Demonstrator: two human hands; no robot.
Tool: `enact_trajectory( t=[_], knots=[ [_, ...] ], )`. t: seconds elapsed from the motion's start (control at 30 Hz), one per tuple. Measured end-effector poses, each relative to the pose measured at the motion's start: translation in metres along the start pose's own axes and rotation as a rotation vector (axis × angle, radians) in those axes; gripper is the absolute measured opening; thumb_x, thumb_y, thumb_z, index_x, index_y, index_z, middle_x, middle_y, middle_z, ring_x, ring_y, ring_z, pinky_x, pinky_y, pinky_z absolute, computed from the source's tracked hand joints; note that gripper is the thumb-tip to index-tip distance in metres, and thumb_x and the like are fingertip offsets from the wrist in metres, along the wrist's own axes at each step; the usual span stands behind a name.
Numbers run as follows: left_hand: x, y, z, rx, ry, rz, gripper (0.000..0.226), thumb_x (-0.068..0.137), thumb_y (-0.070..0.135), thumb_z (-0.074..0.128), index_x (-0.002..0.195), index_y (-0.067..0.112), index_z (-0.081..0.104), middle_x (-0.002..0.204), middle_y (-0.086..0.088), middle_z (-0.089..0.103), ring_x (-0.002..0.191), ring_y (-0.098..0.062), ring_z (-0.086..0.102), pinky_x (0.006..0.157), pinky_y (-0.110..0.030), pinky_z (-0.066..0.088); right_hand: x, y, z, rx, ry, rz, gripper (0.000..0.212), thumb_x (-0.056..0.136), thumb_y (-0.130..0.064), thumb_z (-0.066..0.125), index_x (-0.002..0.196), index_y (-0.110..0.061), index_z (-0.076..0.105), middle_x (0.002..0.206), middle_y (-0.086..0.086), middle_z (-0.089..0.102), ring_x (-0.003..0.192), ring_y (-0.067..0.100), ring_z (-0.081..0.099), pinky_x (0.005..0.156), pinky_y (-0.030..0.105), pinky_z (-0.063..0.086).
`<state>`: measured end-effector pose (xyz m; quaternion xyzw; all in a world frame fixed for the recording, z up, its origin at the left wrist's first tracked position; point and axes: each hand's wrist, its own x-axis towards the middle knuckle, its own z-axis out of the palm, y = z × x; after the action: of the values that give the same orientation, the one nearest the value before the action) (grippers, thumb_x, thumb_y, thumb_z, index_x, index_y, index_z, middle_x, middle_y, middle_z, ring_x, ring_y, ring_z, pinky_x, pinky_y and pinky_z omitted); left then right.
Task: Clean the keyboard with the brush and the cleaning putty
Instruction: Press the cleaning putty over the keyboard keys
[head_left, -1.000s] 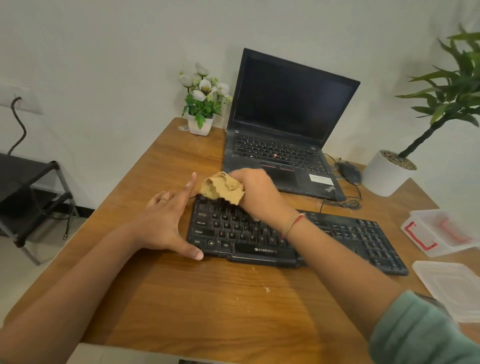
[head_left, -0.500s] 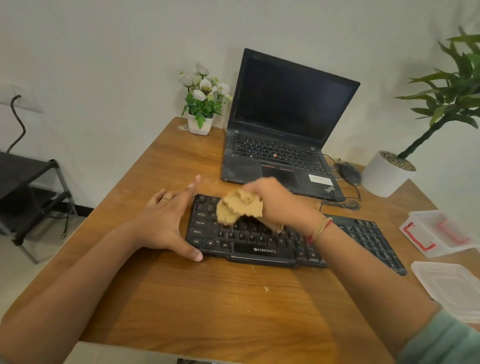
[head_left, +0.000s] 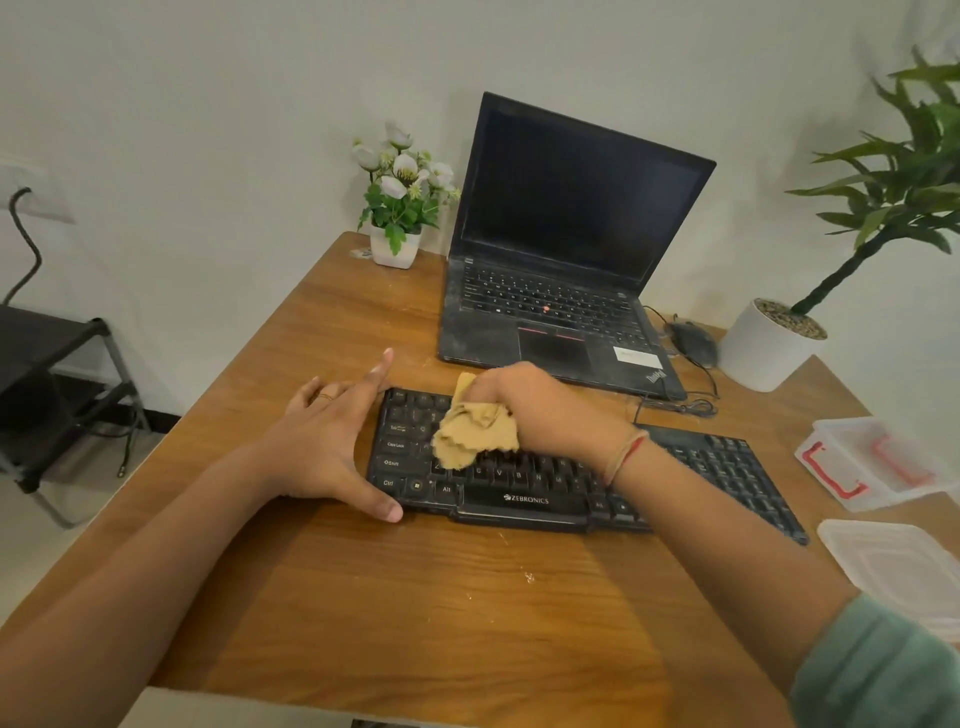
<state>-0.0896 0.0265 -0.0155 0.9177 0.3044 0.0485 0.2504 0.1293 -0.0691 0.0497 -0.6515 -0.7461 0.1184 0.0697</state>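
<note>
Keyboard: lay flat on surface. Braced at left end by left hand, fingers straight, likely to stop sliding. Putty bunched in right hand fingers, down on left keys, likely to lift dirt.

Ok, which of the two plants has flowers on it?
The small plant left of the laptop: it has white flowers. The big plant on the right has only long green leaves.
</note>
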Motion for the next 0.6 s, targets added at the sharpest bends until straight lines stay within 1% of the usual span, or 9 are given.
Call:
enact_trajectory(
  t=[0.07, 0.13, 0.23, 0.3, 0.37, 0.43, 0.47, 0.53, 0.6],
  knots=[
    [0.000, -0.001, 0.001, -0.011, 0.008, -0.002, 0.147, 0.033, 0.092, 0.058, 0.134, 0.044, -0.037, 0.157, 0.002, 0.016, 0.143, -0.014, 0.009, 0.116, -0.037, -0.011, 0.007, 0.008, -0.005, 0.074, 0.147, 0.043, 0.014, 0.088, -0.016, 0.062, 0.078, -0.013, 0.071, 0.084, -0.001, 0.068, 0.079, 0.014, 0.064, 0.072, 0.034, 0.054],
    [0.001, -0.001, 0.002, -0.014, 0.023, -0.006, 0.146, 0.033, 0.093, 0.058, 0.135, 0.044, -0.036, 0.157, 0.001, 0.017, 0.143, -0.015, 0.010, 0.117, -0.038, -0.010, 0.014, 0.013, 0.001, 0.038, 0.266, 0.077, 0.013, 0.089, -0.016, 0.061, 0.079, -0.016, 0.070, 0.084, -0.001, 0.068, 0.079, 0.016, 0.064, 0.071, 0.033, 0.053],
    [0.002, -0.001, 0.002, -0.002, 0.027, -0.014, 0.147, 0.032, 0.094, 0.056, 0.136, 0.043, -0.035, 0.157, 0.000, 0.016, 0.143, -0.016, 0.011, 0.116, -0.037, -0.010, 0.014, 0.008, 0.023, -0.129, 0.137, 0.032, 0.014, 0.090, -0.017, 0.057, 0.085, -0.015, 0.069, 0.088, 0.000, 0.070, 0.083, 0.017, 0.065, 0.072, 0.030, 0.053],
    [0.002, 0.000, 0.002, -0.003, 0.026, -0.022, 0.148, 0.031, 0.093, 0.056, 0.136, 0.043, -0.035, 0.157, 0.000, 0.014, 0.144, -0.017, 0.010, 0.114, -0.034, -0.011, 0.010, 0.008, 0.025, -0.141, 0.112, -0.004, 0.014, 0.090, -0.017, 0.057, 0.089, -0.015, 0.071, 0.093, 0.001, 0.071, 0.086, 0.016, 0.065, 0.074, 0.032, 0.054],
    [0.001, 0.001, 0.001, -0.003, 0.016, -0.026, 0.147, 0.031, 0.093, 0.056, 0.134, 0.044, -0.036, 0.157, 0.001, 0.013, 0.144, -0.017, 0.009, 0.113, -0.033, -0.011, 0.007, 0.010, 0.015, -0.087, 0.071, 0.003, 0.016, 0.089, -0.021, 0.059, 0.083, -0.014, 0.071, 0.089, 0.002, 0.071, 0.082, 0.015, 0.065, 0.071, 0.034, 0.054],
    [0.002, 0.001, 0.001, -0.001, 0.015, -0.025, 0.147, 0.031, 0.093, 0.056, 0.134, 0.044, -0.036, 0.158, 0.001, 0.012, 0.144, -0.017, 0.009, 0.114, -0.034, -0.011, 0.006, 0.009, -0.002, -0.030, 0.000, 0.043, 0.022, 0.090, -0.023, 0.061, 0.071, -0.012, 0.067, 0.079, 0.001, 0.068, 0.074, 0.013, 0.062, 0.065, 0.029, 0.052],
    [0.002, 0.001, 0.000, -0.001, 0.014, -0.022, 0.146, 0.031, 0.093, 0.055, 0.134, 0.044, -0.037, 0.158, 0.001, 0.013, 0.144, -0.017, 0.010, 0.114, -0.035, -0.011, 0.009, 0.010, -0.008, 0.021, 0.022, 0.071, 0.023, 0.090, -0.021, 0.061, 0.068, -0.014, 0.063, 0.076, 0.001, 0.067, 0.071, 0.012, 0.061, 0.062, 0.027, 0.048],
    [0.001, 0.001, 0.000, -0.004, 0.010, -0.013, 0.144, 0.030, 0.094, 0.054, 0.131, 0.047, -0.037, 0.158, 0.002, 0.012, 0.144, -0.017, 0.009, 0.114, -0.034, -0.012, 0.018, 0.012, -0.012, 0.096, 0.211, 0.117, 0.023, 0.090, -0.019, 0.061, 0.067, -0.024, 0.059, 0.073, -0.002, 0.066, 0.070, 0.012, 0.060, 0.062, 0.025, 0.043],
    [0.001, 0.001, 0.001, -0.005, 0.009, -0.008, 0.143, 0.030, 0.094, 0.053, 0.131, 0.047, -0.038, 0.158, 0.002, 0.011, 0.144, -0.016, 0.009, 0.113, -0.033, -0.012, 0.022, 0.012, -0.003, 0.093, 0.315, 0.164, 0.025, 0.090, -0.020, 0.061, 0.066, -0.025, 0.057, 0.071, -0.006, 0.064, 0.069, 0.010, 0.058, 0.061, 0.027, 0.044]
  ],
)
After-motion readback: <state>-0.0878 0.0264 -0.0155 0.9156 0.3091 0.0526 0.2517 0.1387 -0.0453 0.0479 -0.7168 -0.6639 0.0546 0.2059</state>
